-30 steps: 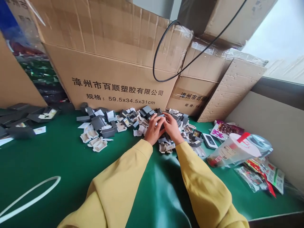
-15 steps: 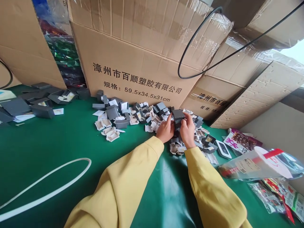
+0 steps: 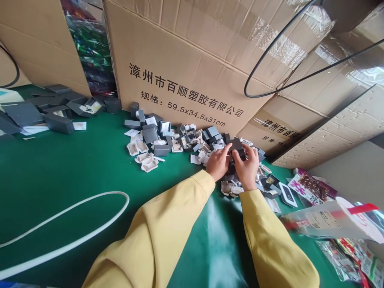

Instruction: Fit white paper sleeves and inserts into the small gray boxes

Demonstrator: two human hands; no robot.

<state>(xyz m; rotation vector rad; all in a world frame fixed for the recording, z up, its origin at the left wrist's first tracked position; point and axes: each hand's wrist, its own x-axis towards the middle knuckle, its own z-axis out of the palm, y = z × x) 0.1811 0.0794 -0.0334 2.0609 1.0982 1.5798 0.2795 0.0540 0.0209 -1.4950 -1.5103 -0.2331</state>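
Observation:
A small dark grey box (image 3: 237,146) is held between my two hands, over the right part of a pile of small boxes. My left hand (image 3: 218,163) grips its left side with thumb and fingers. From the right, my right hand (image 3: 248,167) has its fingers closed round the same box, the thumb at the front. Around and beneath the hands lie more dark boxes (image 3: 150,134) and crumpled pale inserts (image 3: 149,164), several of them open. The underside of the held box is hidden by the fingers.
Large cardboard cartons (image 3: 186,64) stand behind the green table (image 3: 90,168). More dark boxes (image 3: 60,122) lie at the left. A white cable (image 3: 75,244) loops in front. At the right are a white device (image 3: 288,195), a plastic cup (image 3: 327,219) and snack packets (image 3: 315,186). A black cable hangs above.
The view has shifted, so the pile and both hands appear farther right. The held box is now turned, and my right hand's fingers and thumb have changed position around it.

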